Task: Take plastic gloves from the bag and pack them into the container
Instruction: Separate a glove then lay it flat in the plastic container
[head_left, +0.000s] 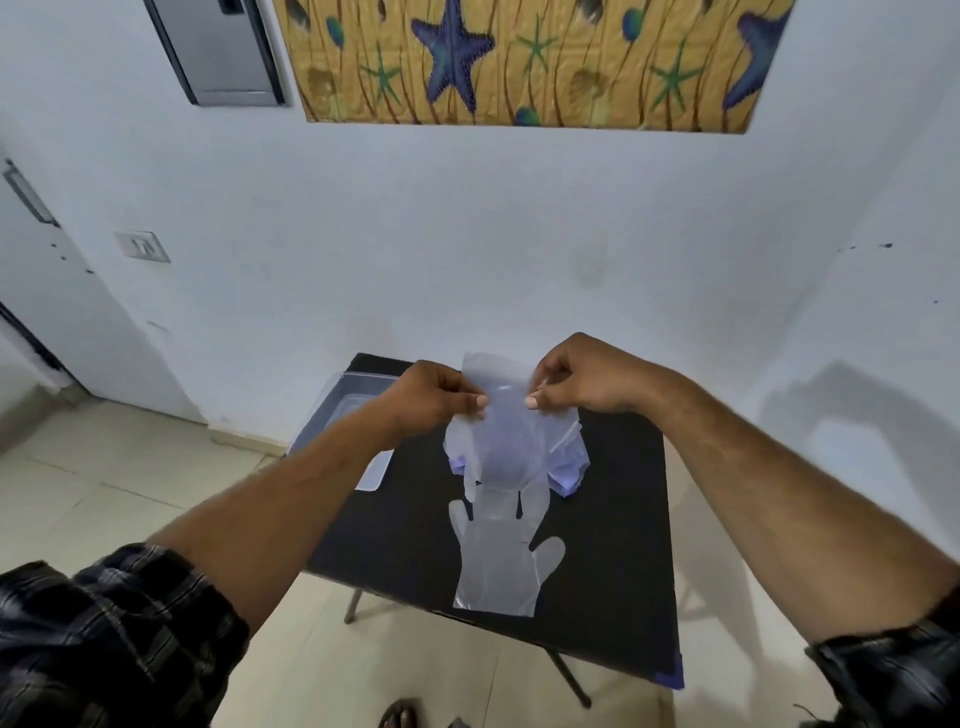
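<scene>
A clear plastic glove (506, 441) hangs above the black table (623, 545), cuff up and fingers down. My left hand (434, 397) pinches the cuff's left edge and my right hand (582, 379) pinches its right edge. Flat on the table below lies a second clear glove (498, 566), fingers pointing away from me. Behind the hanging glove sits the bag (569, 470) of gloves, bluish and partly hidden. The clear plastic container (358, 402) stands at the table's left edge, largely hidden by my left forearm.
A clear lid or tray (376, 473) lies beside the container near my left forearm. The small table stands on thin metal legs against a white wall, with tiled floor on the left and front. A sandalled foot (400, 714) shows below the table's near edge.
</scene>
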